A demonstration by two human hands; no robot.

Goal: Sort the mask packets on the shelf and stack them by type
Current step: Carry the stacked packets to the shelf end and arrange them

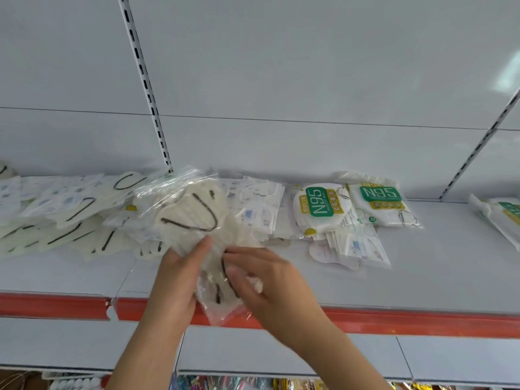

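— Over the near edge of the white metal shelf (394, 277), just above its red front strip (422, 322), what is being held?

— A loose bunch of clear crinkly plastic packets of cream masks with dark ear loops (194, 209). It stands tilted, fanning out at the top toward the back panel. The left hand (174, 277) clamps its lower left side, thumb pressed on the front; the right hand (261, 280) closes its fingers (239, 253) on the lower right. Both are shut on the bunch, though the picture is blurred there.

— How will it handle?

— Light and soft, I judge. The film looks slick, so packets could slide out of the fan. Best to pinch low across the whole thickness, as now, and square the edges before laying it down.

— Where would it go?

— Probably on the heap of similar cream dark-looped packets (56, 220) lying to the left on the shelf. To the right of the bunch is a pile of white packets with small blue print (259, 204), then two white packets with a green N95 label (351, 204), some flatter white packets (357, 243) nearer, and another green-labelled packet (503, 218) at the far right edge.

— Any risk?

— The heaps overlap, so a careless drop could mix types again.
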